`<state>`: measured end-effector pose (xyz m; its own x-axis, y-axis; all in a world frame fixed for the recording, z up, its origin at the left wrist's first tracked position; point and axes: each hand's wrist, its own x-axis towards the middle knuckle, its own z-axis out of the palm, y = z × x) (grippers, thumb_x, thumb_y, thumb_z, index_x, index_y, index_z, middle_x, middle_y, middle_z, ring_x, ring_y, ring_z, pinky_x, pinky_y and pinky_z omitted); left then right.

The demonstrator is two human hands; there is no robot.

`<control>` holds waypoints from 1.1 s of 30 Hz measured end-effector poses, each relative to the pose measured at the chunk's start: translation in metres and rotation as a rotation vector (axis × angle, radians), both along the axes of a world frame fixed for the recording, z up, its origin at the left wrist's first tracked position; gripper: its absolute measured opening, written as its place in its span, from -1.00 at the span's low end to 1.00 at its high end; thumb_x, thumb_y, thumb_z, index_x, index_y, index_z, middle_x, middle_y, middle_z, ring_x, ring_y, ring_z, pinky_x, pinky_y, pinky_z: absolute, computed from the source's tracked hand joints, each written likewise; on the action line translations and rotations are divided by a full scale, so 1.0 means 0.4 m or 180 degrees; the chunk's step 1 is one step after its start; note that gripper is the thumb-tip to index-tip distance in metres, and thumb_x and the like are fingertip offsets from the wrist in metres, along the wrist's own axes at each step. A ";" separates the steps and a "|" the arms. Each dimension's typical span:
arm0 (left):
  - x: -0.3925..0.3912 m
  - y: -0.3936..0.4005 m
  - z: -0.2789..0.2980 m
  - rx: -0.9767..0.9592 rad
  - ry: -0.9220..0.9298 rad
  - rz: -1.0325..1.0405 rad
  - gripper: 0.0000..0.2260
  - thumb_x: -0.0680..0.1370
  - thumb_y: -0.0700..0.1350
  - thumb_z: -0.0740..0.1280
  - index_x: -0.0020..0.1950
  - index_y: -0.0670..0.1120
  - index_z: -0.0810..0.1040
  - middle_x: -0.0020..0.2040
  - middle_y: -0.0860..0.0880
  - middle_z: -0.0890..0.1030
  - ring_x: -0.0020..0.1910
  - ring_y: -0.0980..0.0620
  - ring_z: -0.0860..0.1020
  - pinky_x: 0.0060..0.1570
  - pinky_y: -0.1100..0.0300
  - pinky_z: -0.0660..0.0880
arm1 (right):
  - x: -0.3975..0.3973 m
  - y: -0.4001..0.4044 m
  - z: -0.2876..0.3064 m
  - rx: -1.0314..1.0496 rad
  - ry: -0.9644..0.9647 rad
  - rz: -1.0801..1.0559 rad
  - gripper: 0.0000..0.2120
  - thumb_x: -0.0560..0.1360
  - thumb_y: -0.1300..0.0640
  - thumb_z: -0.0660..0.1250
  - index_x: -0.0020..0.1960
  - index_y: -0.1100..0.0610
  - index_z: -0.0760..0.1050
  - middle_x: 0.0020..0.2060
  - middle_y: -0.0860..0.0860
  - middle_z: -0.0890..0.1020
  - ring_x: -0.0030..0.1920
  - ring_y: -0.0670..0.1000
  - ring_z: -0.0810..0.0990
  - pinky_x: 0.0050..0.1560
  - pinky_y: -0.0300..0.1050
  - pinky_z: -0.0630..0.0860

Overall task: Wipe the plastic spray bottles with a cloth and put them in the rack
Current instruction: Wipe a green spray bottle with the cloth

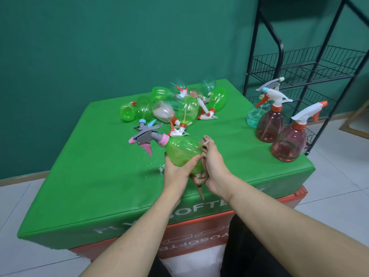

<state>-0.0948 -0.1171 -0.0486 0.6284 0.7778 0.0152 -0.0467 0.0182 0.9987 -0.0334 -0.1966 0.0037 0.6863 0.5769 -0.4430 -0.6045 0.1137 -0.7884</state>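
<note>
Green mat [99, 172]: it covers the block in front of you; its near edge runs below your forearms, its right edge drops off just past the two red bottles, and the widest bare stretch lies to your left.
Rack [311, 64]: a black wire rack stands off the mat's far right corner, with its shelves facing you.
Pile of bottles [179, 104]: a loose heap of green and clear spray bottles lies on its side toward the far edge, between you and the wall.
Standing bottles: two red bottles [269, 124] and a blue bottle [253, 114] stand upright near the right edge, between your hands and the rack.
Green bottle [181, 150]: the one you hold lies tilted above the mat's middle, with its pink and grey spray head [145, 138] pointing left.
Left hand [179, 168]: your fingers are curled round the bottle's lower body, gripping it.
Right hand [215, 166]: it grips a brown cloth [199, 176], pressing it against the bottle's base.
Droplets [153, 164]: small wet spots sit on the mat just left of your left hand.
</note>
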 end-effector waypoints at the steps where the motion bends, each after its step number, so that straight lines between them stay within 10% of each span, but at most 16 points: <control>1: 0.005 0.001 0.000 0.0049 0.0042 -0.0026 -0.45 0.39 -0.13 0.61 0.29 0.03 0.44 0.10 0.09 0.68 0.02 0.23 0.66 -0.04 0.40 0.53 | 0.007 -0.007 -0.003 -0.0055 0.0011 0.0033 -0.46 0.71 -0.19 -0.01 0.18 0.12 0.63 0.00 0.11 0.75 0.04 0.09 0.73 0.17 0.06 0.62; 8: 0.058 0.030 0.037 0.0476 0.0552 0.0045 -0.31 0.34 0.00 0.65 0.36 0.00 0.41 0.18 0.08 0.63 0.13 0.12 0.61 0.21 0.13 0.51 | 0.060 -0.062 -0.041 -0.0330 -0.0240 0.0144 -0.63 0.70 -0.21 0.04 0.18 -0.03 0.52 0.10 0.18 0.68 -0.10 0.11 0.73 -0.15 -0.03 0.66; 16: 0.153 0.017 0.055 0.0657 0.0919 0.0088 -0.14 0.31 0.16 0.64 0.49 -0.01 0.33 0.36 0.02 0.51 0.32 0.00 0.51 0.42 -0.02 0.40 | 0.194 -0.160 -0.028 0.0044 -0.0121 -0.0011 -0.38 0.54 -0.37 0.25 0.31 0.12 0.41 -0.11 0.15 0.67 -0.29 0.08 0.67 -0.25 -0.04 0.64; 23: 0.268 -0.040 0.064 0.0694 0.1126 -0.0388 -0.13 0.37 0.08 0.63 0.54 -0.08 0.26 0.32 0.05 0.47 0.23 0.11 0.42 0.27 0.19 0.30 | 0.278 -0.230 -0.067 -0.0142 -0.0383 -0.0335 -0.73 0.55 0.23 0.37 0.23 0.20 0.47 -0.03 0.24 0.71 -0.17 0.13 0.72 -0.07 0.07 0.68; 33: 0.465 -0.089 0.068 0.0983 0.1344 -0.0753 0.08 0.38 0.07 0.62 0.65 -0.05 -0.06 0.62 -0.12 0.21 0.55 -0.15 0.28 0.50 -0.06 0.24 | 0.333 -0.276 -0.122 -0.0205 -0.0255 -0.0201 -0.76 0.58 0.23 0.30 0.24 0.21 0.48 -0.15 0.15 0.73 -0.22 0.11 0.72 -0.06 0.04 0.66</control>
